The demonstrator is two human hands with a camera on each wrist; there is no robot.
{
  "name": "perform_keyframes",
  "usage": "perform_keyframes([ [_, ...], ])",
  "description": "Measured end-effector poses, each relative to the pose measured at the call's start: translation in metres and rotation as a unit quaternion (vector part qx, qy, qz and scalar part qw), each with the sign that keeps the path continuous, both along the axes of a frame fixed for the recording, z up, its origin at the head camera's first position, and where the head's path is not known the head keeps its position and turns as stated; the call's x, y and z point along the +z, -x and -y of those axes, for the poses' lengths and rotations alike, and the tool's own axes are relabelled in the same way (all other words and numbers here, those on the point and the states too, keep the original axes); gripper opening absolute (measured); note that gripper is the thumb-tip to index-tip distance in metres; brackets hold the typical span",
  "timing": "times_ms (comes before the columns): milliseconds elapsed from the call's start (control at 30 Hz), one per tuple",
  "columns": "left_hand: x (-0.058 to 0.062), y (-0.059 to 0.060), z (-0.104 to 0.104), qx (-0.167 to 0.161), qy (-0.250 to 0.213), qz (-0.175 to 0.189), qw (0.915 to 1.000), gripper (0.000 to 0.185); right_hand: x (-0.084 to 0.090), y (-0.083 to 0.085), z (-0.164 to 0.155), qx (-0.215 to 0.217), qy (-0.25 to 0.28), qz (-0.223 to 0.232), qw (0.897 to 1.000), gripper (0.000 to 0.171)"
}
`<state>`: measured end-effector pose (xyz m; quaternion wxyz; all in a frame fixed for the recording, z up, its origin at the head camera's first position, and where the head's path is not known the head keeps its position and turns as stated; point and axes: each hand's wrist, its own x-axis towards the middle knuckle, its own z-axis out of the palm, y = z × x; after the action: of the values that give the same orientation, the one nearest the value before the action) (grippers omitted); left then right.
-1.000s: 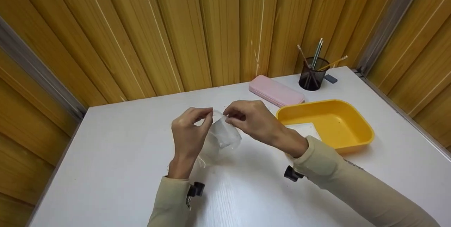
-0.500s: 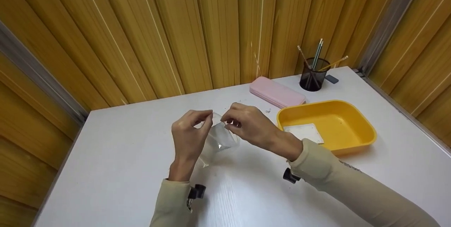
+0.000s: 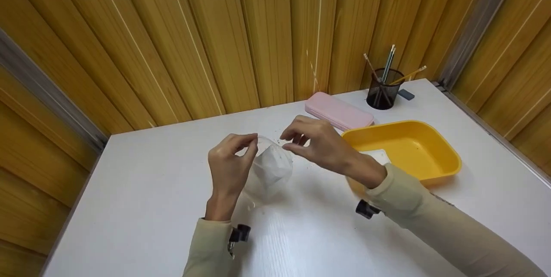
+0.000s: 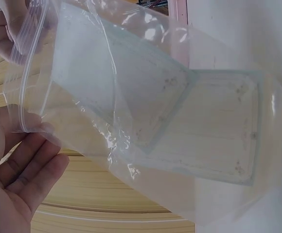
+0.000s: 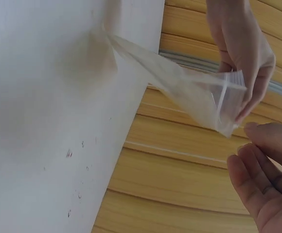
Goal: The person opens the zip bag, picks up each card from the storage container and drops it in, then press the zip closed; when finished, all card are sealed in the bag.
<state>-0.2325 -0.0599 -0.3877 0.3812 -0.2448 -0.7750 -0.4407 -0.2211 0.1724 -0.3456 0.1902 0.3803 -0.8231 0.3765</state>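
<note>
Even, bright, diffuse light fills all three views, and colours read warm off the wooden wall panels. On the white desk a pale sheen of glare runs along the near middle, and shadows are soft: a faint grey one under the zip bag and a thin one beside the yellow tray. The head view is sharp at the centre, with straight panel lines bowing outward toward the corners. In the left wrist view small white highlights glint on the bag's creases, and the near fingers look soft. The right wrist view is slightly hazy, with the desk nearly washed out.
</note>
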Motion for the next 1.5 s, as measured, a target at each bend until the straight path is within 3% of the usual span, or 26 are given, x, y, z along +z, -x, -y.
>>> perform_keyframes([
  [267,0.001,0.002,0.001,0.005,-0.008,-0.006,0.9999,0.012,0.009,0.001,-0.061,-0.112,-0.018,0.083,0.99,0.017],
  [433,0.002,0.0,0.002,0.004,-0.006,-0.004,1.0,0.011,0.0,0.002,-0.103,-0.173,-0.04,0.14,0.974,0.018],
  [567,0.002,0.0,0.002,0.005,-0.003,-0.005,1.0,0.01,-0.014,0.004,-0.134,-0.197,-0.059,0.201,0.958,0.019],
  [800,0.0,0.0,0.002,0.005,-0.005,-0.006,1.0,0.012,-0.043,0.009,-0.174,-0.214,-0.102,0.299,0.925,0.025],
  [1000,-0.001,0.003,0.003,0.001,-0.007,-0.015,0.9999,0.014,-0.06,0.014,-0.193,-0.208,-0.139,0.308,0.918,0.035],
  [1267,0.0,0.001,0.003,0.003,-0.009,-0.006,0.9999,0.012,-0.073,0.016,-0.203,-0.202,-0.168,0.347,0.9,0.057],
  [1500,0.0,0.001,0.003,0.001,-0.011,-0.005,0.9999,0.013,-0.078,0.017,-0.209,-0.21,-0.171,0.347,0.898,0.049],
])
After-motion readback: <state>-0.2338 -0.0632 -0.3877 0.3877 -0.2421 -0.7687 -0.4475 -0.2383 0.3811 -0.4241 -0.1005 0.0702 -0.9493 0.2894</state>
